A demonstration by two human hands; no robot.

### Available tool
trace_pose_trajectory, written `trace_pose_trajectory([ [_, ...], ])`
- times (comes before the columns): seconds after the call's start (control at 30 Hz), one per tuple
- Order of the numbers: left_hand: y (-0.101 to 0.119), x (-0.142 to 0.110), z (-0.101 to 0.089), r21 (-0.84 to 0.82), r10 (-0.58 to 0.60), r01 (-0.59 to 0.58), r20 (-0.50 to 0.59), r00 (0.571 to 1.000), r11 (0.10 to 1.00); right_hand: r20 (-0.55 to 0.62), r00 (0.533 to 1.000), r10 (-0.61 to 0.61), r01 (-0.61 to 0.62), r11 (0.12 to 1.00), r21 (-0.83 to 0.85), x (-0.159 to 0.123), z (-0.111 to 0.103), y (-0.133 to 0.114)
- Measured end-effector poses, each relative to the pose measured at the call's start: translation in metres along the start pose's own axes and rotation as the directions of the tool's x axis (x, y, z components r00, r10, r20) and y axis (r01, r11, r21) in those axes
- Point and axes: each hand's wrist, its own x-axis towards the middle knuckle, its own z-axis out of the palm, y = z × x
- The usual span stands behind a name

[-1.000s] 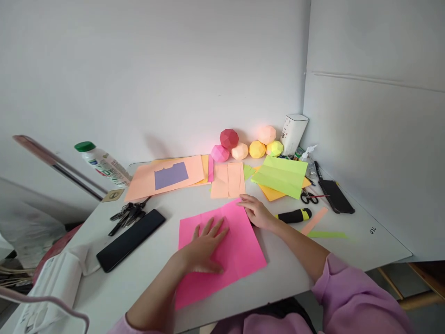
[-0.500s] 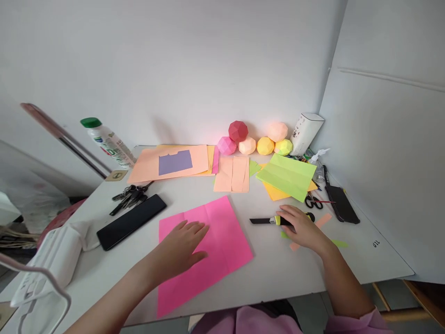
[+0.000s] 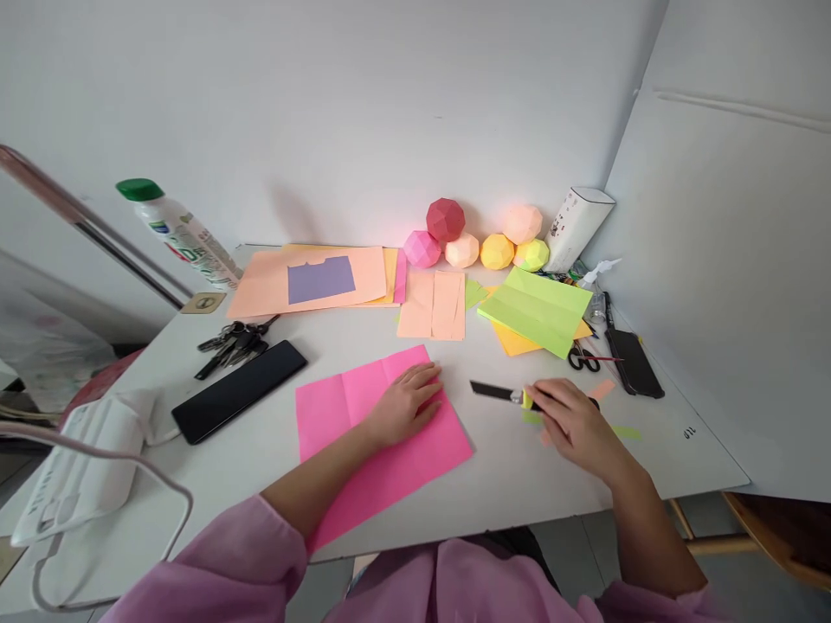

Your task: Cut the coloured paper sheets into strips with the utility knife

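A bright pink sheet of paper (image 3: 363, 484) with fold creases lies on the white table in front of me. My left hand (image 3: 408, 402) rests flat on its upper right part, fingers stretched toward the far right edge. To the right of the sheet, my right hand (image 3: 570, 426) is closed around the handle of a utility knife (image 3: 499, 391) with a black blade and yellow-and-black body. The blade points left toward the pink paper and does not touch it. Narrow green and peach paper strips (image 3: 627, 432) lie beneath and beside my right hand.
Green paper (image 3: 536, 307) and scissors (image 3: 584, 357) lie behind my right hand. Cut peach pieces (image 3: 432, 303), a larger peach sheet (image 3: 260, 290) and several paper balls (image 3: 445, 220) are at the back. At left are a black phone-like slab (image 3: 240, 391), keys (image 3: 237, 344) and a white power strip (image 3: 84, 467).
My left hand has slid right and away across the pink paper toward its right edge. My right hand has closed round the knife and lifted it slightly. The view has shifted a little.
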Motion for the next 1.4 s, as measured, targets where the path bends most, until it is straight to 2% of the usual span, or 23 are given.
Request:
trace_pose_trajectory([
  [0.17, 0.0, 0.001, -0.002, -0.001, 0.031, -0.031, -0.015, 0.999, 1.0, 0.213, 0.975, -0.06, 0.038, 0.994, 0.103, -0.033, -0.007, -0.052],
  [0.27, -0.001, 0.0, -0.001, 0.015, 0.043, -0.043, -0.006, 0.999, 0.999, 0.271, 0.961, -0.052, 0.022, 0.993, 0.113, -0.047, -0.002, -0.068],
  [0.8, 0.001, -0.002, -0.001, 0.056, 0.057, -0.058, 0.011, 0.998, 0.997, 0.207, 0.978, 0.01, -0.014, 1.0, 0.021, -0.054, 0.007, -0.07],
  [1.03, 0.014, 0.001, -0.001, 0.155, 0.104, -0.11, 0.042, 0.994, 0.982, 0.235, 0.97, 0.055, -0.052, 0.998, -0.016, -0.054, 0.005, -0.075],
  [1.13, 0.02, -0.002, 0.002, 0.184, 0.076, -0.083, 0.045, 0.996, 0.979, 0.241, 0.969, 0.05, -0.051, 0.999, -0.001, -0.055, 0.003, -0.08],
  [1.4, 0.029, -0.014, 0.007, 0.177, -0.004, -0.034, 0.208, 0.978, 0.984, 0.298, 0.953, 0.057, -0.065, 0.998, 0.019, -0.047, 0.005, -0.091],
])
